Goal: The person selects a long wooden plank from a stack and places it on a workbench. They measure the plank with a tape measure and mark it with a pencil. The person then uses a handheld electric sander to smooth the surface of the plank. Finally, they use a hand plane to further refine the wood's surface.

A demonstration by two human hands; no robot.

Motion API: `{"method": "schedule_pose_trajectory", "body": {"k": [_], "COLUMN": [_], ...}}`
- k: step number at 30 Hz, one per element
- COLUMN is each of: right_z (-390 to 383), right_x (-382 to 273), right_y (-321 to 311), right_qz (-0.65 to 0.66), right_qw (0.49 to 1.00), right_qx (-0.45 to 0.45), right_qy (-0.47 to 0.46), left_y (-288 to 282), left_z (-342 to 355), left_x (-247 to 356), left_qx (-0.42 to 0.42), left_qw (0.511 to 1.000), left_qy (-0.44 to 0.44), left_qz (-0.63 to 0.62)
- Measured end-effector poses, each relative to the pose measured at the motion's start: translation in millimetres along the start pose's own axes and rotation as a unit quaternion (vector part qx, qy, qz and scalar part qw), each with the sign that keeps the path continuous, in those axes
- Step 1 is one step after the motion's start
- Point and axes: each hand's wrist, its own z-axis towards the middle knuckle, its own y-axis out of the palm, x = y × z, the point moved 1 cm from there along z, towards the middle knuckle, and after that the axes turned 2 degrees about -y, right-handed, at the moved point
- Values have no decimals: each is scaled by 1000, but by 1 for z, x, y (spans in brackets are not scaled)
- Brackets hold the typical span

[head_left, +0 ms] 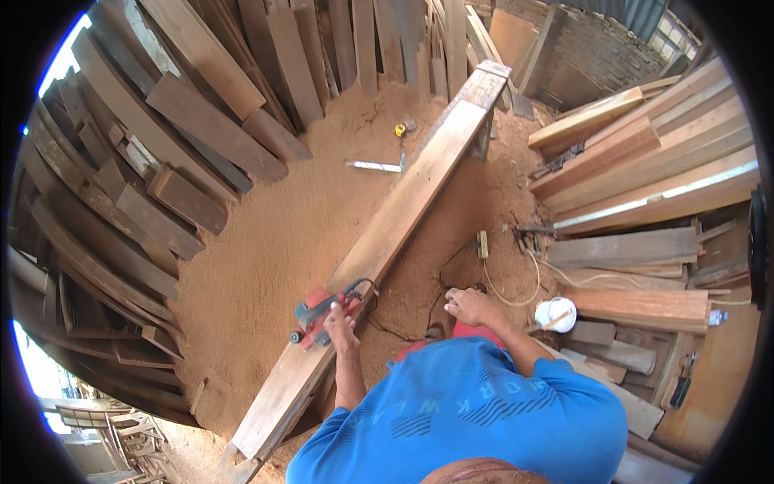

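My left hand [343,329] is wrapped round the handle of a red and dark grey electric planer [316,305]. The planer sits on a long wooden plank [403,202], towards its near end. That plank lies slantwise across a low wooden bench [488,78], running from near left to far right. A dark cord loops from the planer over the plank's right edge. My right hand [469,306] is beside my red-clothed leg, to the right of the plank. Its fingers are loosely bent and apart, and I see nothing in them.
Sawdust [250,234] covers the ground. Beyond the plank lie a square [375,166] and a yellow tape measure [400,129]. Boards [201,121] lean at left and back; stacked timber [645,161] fills the right. A white bucket [556,315] and a power strip [483,245] with cable are right.
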Motion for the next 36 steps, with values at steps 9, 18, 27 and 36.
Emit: {"method": "schedule_pose_trajectory", "body": {"k": [9, 18, 27, 36], "right_z": [74, 115, 183, 310], "right_x": [37, 99, 96, 66], "right_y": [-110, -178, -201, -267], "right_qz": [-55, -101, -55, -90], "right_qw": [998, 994, 995, 983], "right_qx": [-15, 2, -53, -81], "right_qy": [-36, -43, -56, -135], "left_y": [20, 29, 45, 51], "left_z": [67, 73, 84, 81], "left_x": [-6, 9, 8, 4], "left_qx": [263, 344, 375, 372], "left_qw": [938, 905, 892, 886], "left_qy": [-82, -48, -34, -22], "left_qz": [-211, -245, -251, -276]}}
